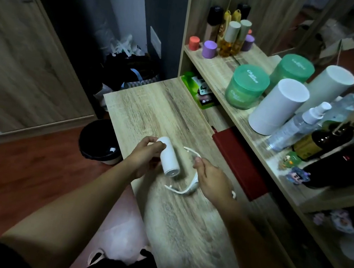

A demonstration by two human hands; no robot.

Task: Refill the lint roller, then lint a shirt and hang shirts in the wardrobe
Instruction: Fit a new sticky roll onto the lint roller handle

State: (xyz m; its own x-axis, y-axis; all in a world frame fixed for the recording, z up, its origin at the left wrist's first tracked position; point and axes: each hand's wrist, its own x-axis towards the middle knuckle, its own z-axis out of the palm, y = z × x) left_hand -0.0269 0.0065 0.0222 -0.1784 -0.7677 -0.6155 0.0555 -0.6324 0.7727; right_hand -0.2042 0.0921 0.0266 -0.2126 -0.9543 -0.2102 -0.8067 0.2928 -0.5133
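Over the wooden desk (156,109), my left hand (144,156) grips a white lint roll refill (168,158), a short cylinder tilted with one end toward me. My right hand (212,181) holds the white lint roller frame (189,182) by its handle; the frame's two curved arms open toward the roll. Roll and frame sit close together, just above the desk surface, and the roll is not seated between the arms. No shirt is in view.
A black waste bin (98,142) stands on the floor left of the desk. A dark red book (238,162) lies at the desk's right edge. The shelf (217,75) at right carries green jars, white cylinders, spray bottles and small figurines. A wardrobe door (23,47) fills the left.
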